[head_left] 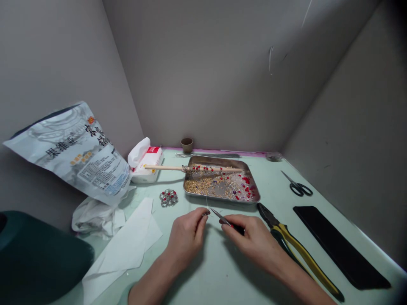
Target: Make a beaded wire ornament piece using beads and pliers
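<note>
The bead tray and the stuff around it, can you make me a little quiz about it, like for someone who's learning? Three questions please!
1. Pick one: which lies to the right of the metal tray?
A) the tissue pack
B) the scissors
C) the big pouch

2. True or false: one end of the wooden stick pokes out past the tray's left side.

3. Fill the gap: the thin pointed tool is held in the person's ____ hand.

Key:
1. B
2. True
3. Right; the right hand grips it.
</note>
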Motion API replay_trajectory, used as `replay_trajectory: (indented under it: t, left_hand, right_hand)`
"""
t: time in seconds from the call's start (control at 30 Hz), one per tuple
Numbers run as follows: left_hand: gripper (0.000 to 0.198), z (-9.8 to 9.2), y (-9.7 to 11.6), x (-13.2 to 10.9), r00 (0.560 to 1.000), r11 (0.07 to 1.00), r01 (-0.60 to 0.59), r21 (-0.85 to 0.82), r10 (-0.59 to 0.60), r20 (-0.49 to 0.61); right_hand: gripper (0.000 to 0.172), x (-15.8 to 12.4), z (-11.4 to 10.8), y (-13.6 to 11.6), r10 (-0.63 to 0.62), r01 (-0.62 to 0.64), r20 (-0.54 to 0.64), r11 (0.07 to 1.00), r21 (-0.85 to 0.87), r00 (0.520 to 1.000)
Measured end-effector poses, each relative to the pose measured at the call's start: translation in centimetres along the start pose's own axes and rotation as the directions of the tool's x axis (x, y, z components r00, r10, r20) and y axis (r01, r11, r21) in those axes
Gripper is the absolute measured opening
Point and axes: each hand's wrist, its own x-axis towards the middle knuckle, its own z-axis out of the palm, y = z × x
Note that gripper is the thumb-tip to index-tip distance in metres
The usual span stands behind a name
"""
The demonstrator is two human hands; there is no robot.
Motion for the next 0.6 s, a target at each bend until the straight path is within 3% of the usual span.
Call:
replay_trajectory:
  t: [0.43, 0.6]
  left_hand:
    - [0.023, 0.04, 0.07, 0.03, 0.999, 1.0, 0.018, -0.02, -0.017, 0.04]
    - [0.022, 0.03, 0.09, 0.09, 0.999, 0.999, 0.028, -0.032, -0.026, 0.043]
  right_hand:
    - [0.029, 0.09, 0.32, 0.05, 0.002, -0.002, 0.011, 1.0, 0.028, 1.0]
    - [0.03, 0.06, 0.52, 0.23, 0.026, -0.029, 0.029, 0.991, 0.13, 0.999]
